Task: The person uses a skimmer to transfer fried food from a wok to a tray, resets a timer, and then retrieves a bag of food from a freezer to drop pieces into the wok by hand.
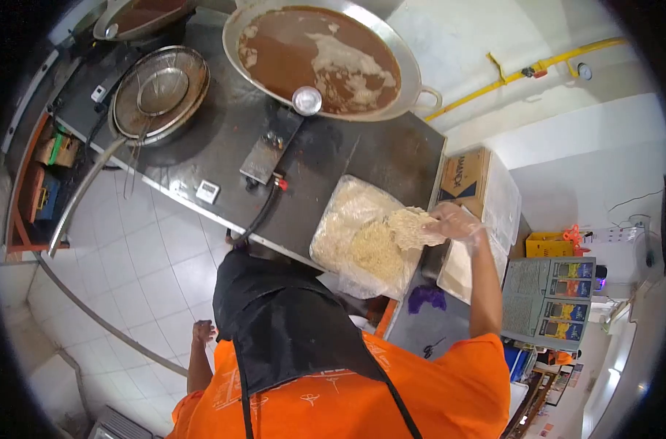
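Observation:
My right hand [457,222], in a clear plastic glove, grips the edge of a flat breaded cutlet [415,228]. The cutlet is rough with pale crumbs and hangs over a tray lined with clear plastic [331,238]. A heap of breading crumbs [377,252] lies in that tray, partly covered by the cutlet. Away to the left, my left hand [203,331] is down beside the black apron [289,329], its fingers curled in and nothing visible in them.
A wide pan of brown liquid [296,55] with pale foam stands at the back, a ladle [307,101] at its rim. Strainers [157,95] rest on a bowl at left. A cardboard box [465,175] and white containers [461,271] flank the tray. A small timer [208,192] sits near the counter edge.

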